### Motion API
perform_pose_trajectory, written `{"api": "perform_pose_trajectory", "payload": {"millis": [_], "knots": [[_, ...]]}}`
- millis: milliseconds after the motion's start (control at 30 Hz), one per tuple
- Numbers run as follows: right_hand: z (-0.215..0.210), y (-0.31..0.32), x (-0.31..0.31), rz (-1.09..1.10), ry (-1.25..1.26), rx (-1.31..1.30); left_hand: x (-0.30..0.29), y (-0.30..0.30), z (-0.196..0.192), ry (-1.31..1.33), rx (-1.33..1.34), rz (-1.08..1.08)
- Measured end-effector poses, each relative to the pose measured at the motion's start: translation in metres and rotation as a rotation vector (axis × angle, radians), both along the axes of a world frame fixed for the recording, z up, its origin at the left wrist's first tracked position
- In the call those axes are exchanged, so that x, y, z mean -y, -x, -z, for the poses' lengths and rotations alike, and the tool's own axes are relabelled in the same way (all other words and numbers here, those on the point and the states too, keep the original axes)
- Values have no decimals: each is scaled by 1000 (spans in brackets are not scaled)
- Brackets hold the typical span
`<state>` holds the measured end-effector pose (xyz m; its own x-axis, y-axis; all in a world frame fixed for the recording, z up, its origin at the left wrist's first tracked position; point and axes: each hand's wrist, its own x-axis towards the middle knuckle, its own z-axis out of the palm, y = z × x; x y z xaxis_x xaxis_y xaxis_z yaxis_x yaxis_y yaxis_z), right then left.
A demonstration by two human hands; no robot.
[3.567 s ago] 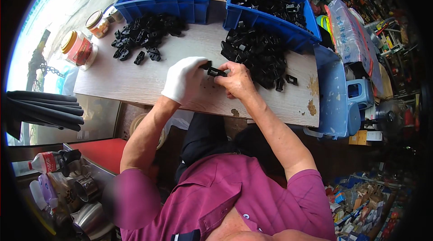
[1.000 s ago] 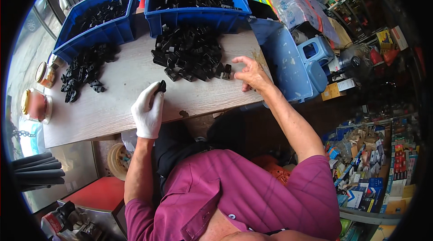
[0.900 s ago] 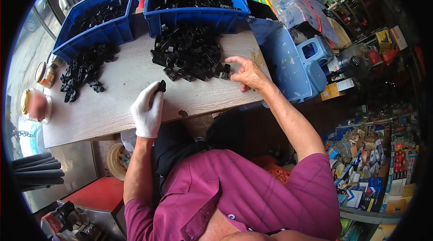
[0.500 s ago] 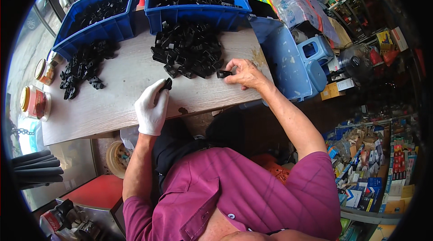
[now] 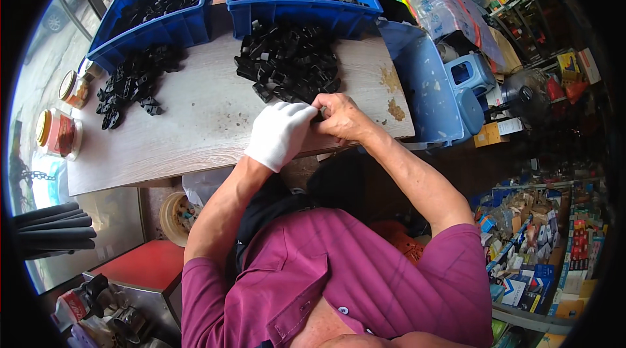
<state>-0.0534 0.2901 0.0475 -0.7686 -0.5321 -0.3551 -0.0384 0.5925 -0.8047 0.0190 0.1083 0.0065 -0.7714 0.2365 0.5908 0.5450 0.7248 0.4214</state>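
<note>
My left hand (image 5: pixel 279 134), in a white glove, and my bare right hand (image 5: pixel 342 118) meet over the front of the table. Both have their fingers closed on small black plastic parts, and only a dark bit of a part (image 5: pixel 319 115) shows between the fingertips. How the parts sit against each other is hidden by the fingers. Just beyond my hands is a large heap of black plastic parts (image 5: pixel 287 64). Farther left lies a smaller heap of similar parts (image 5: pixel 134 81).
Two blue bins hold more black parts at the back, one left (image 5: pixel 153 36) and one in the middle (image 5: pixel 297 10). Two lidded jars (image 5: pixel 57 133) stand at the wooden table's (image 5: pixel 189 120) left edge. A light-blue plastic tub (image 5: pixel 427 94) and a blue stool (image 5: pixel 466 81) stand to the right.
My left hand has moved right and my right hand slightly down, so that they now meet. Half a second ago they were apart, each with a black part. The view has shifted a little.
</note>
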Motion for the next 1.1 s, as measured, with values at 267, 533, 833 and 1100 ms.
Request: {"api": "perform_pose_trajectory", "payload": {"millis": [267,533,833,1100], "knots": [[9,0,-10,-11,56,-106,6,12,7,-52,2,77],[3,-5,-5,48,34,5,2,3,10,17,-18,116],[9,-4,-9,28,33,-64,-5,-16,7,86,-37,-20],[11,3,-46,223,169,98,112,-47,-5,40,-355,-761]]}}
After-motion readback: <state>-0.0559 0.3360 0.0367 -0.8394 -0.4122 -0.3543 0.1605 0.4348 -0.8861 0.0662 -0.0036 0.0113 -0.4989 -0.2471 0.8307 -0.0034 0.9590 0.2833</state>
